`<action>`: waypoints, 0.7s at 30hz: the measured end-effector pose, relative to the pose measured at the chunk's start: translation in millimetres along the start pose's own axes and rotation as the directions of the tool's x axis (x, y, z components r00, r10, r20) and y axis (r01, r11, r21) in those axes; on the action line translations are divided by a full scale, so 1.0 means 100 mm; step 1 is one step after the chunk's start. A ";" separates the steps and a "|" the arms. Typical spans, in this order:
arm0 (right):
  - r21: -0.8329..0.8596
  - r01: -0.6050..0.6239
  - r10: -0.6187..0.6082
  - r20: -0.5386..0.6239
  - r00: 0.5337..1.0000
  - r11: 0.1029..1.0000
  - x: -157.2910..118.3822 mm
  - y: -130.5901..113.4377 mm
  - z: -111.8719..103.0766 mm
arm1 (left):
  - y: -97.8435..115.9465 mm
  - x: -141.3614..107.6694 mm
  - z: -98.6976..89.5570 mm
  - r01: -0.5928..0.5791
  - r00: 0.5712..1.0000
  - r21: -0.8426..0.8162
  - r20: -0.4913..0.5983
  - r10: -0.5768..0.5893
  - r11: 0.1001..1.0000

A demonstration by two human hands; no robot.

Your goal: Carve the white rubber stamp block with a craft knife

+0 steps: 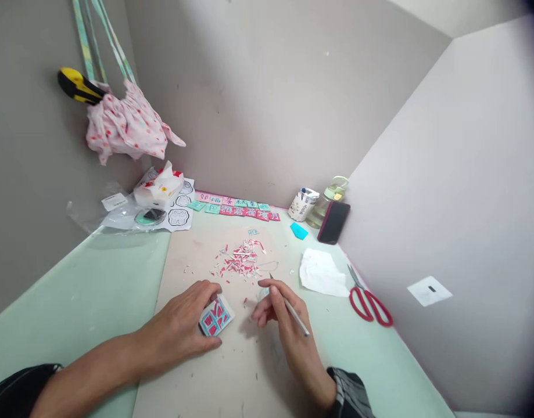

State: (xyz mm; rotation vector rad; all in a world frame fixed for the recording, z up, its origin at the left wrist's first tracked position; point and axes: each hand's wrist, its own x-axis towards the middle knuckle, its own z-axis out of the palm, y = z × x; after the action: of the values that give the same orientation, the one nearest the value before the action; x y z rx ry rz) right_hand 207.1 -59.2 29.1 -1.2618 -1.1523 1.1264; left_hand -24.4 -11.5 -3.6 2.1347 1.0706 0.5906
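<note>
My left hand holds a small block by its edges, thumb below and fingers above. The block's face shows blue lines and red patches on white. To the right, my right hand grips a slim silver carving pen like a pencil, its dark tip pointing up and away from the block. Beyond both hands, red and white shavings lie in a heap on a beige board. A small blue character is marked on the board behind the heap.
Pink and green character tiles line the back edge. At the right are red-handled scissors, crumpled white tissue, a phone, a bottle and a patterned cup. Patterned sheets and a tissue pack lie back left.
</note>
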 end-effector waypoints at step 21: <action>-0.052 0.147 -0.123 0.323 0.938 0.988 0.01 0.16 0.13 | 0.35 -0.17 0.35 0.008 0.983 -0.415 -0.163 -0.083 0.910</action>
State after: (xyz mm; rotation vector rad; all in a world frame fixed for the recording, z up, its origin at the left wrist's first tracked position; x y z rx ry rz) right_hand 194.5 -56.9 12.8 -1.0611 -1.5130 1.2219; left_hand 7.1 -53.2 -2.8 1.7072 0.9816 0.9120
